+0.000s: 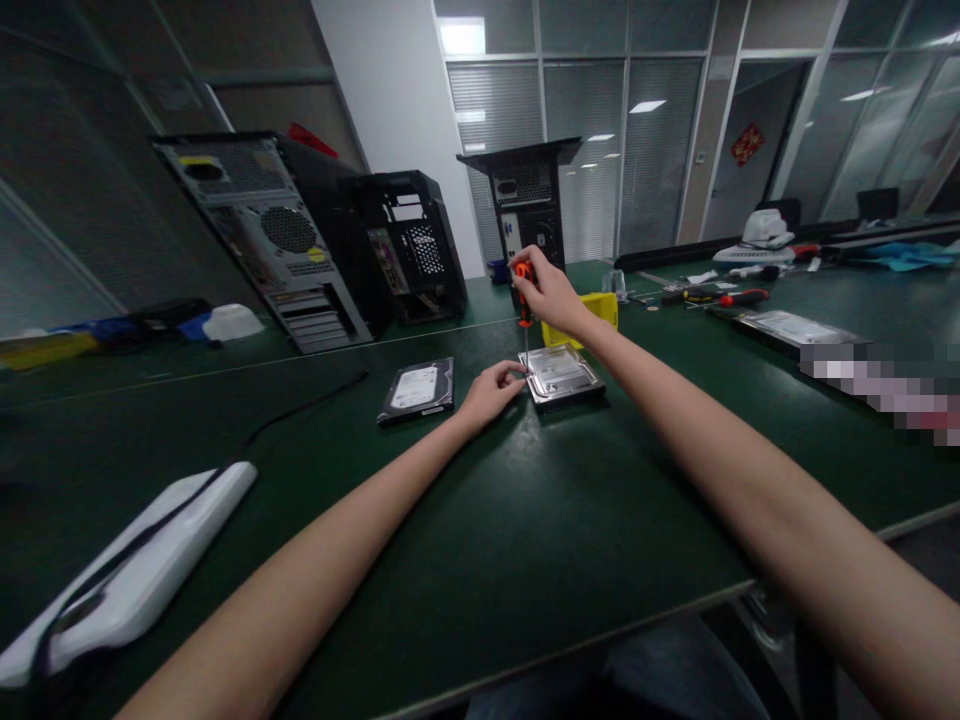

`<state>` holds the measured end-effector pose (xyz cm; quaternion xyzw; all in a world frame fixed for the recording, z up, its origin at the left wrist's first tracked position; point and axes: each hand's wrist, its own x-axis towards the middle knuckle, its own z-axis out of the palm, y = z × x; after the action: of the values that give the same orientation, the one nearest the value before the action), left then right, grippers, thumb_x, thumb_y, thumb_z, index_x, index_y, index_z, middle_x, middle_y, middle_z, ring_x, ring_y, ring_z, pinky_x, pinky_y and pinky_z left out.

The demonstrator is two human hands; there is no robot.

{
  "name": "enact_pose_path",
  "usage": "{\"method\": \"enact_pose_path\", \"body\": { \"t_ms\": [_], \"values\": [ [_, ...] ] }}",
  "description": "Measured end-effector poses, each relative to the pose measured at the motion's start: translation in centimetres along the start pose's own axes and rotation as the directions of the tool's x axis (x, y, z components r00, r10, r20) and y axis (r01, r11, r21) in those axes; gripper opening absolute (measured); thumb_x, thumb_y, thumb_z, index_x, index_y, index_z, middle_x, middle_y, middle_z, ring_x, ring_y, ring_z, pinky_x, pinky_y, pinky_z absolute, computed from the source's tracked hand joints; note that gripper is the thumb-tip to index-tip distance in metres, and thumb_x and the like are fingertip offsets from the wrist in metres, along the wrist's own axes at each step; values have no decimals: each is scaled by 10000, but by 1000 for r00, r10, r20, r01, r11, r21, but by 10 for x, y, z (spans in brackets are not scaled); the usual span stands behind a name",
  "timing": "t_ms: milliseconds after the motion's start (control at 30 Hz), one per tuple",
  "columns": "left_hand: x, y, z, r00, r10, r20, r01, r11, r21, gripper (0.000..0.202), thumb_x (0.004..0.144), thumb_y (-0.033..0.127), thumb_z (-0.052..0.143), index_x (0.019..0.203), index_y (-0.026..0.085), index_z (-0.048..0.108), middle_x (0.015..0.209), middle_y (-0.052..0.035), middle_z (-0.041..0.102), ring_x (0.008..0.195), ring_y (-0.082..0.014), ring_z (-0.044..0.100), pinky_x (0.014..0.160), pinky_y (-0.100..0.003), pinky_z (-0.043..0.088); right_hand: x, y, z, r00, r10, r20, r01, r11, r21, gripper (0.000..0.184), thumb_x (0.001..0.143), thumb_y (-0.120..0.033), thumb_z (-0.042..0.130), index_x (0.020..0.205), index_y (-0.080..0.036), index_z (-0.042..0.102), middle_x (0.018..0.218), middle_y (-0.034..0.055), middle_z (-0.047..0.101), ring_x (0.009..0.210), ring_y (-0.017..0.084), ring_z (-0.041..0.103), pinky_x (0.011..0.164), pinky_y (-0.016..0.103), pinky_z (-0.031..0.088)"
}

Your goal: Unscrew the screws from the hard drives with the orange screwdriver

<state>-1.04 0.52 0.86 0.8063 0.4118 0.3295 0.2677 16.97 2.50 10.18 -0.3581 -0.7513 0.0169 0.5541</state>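
Note:
A silver hard drive [568, 374] lies flat on the green table, its label side up. My right hand [551, 297] is wrapped round the orange handle of a screwdriver [524, 308]. The screwdriver stands upright, its thin shaft reaching down to the drive's left edge. At that same edge, my left hand [491, 388] has its fingers curled against the drive beside the shaft. The exact tip contact is too small to make out. A second hard drive [417, 389] with a white label lies to the left of my left hand. Behind the silver drive stands a yellow holder [600, 308].
Several black computer cases, including a large tower [289, 235], stand along the back. A white device [142, 560] with a black cable lies at front left. Hand tools such as red-handled pliers [744, 298] and another drive [799, 328] lie at right.

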Motion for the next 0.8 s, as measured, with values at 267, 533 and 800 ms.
{"method": "enact_pose_path", "body": {
  "t_ms": [267,533,800],
  "values": [
    [0,-1,0,1000,-14,-8,14,1000,11,335,777,307,572,1056,132,634,639,37,510,583,-107,446,580,-227,333,3,-1,1,999,-44,-2,44,999,27,216,849,-205,469,1062,-190,504,1075,77,597,931,196,570,837,352,444],
    [-1,2,0,1000,-9,-7,9,1000,9,327,775,308,572,1046,137,639,649,32,529,590,-112,457,591,-231,343,1,-2,2,999,-36,-4,36,998,43,198,883,-343,493,1036,-217,487,989,49,592,813,172,569,794,354,452],
    [-2,4,0,1000,-12,-4,12,1000,8,326,777,300,573,1046,128,639,628,40,511,575,-106,444,588,-230,343,2,0,2,999,-46,12,46,999,28,205,871,-335,503,1036,-219,467,940,42,580,785,178,565,749,343,450]
  ]
}}
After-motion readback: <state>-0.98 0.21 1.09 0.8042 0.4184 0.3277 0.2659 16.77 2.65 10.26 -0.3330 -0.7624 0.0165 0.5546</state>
